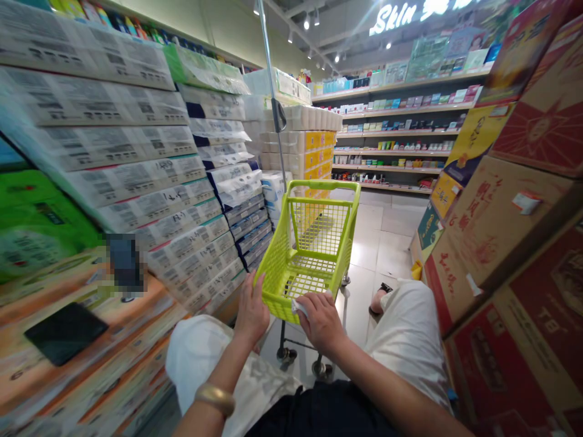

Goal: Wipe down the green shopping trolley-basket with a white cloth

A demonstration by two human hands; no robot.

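Green cart (314, 255): extends forward from both hands. Left hand (252, 309): loosely bent against cart's near-left corner, grip unclear. Right hand (321, 318): curled over white wipe (297, 307) at cart's near rim.

Cart (273, 267) runs fwd from my fingers (321, 299), shelves (396, 152) well beyond; stacked packs (159, 206) L of 'em, boxes (487, 224) R.

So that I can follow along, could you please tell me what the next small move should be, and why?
Probably slide the wipe along the rim of the cart: the right hand holds it at the near side, while the left hand touches the left corner and could steady the cart.
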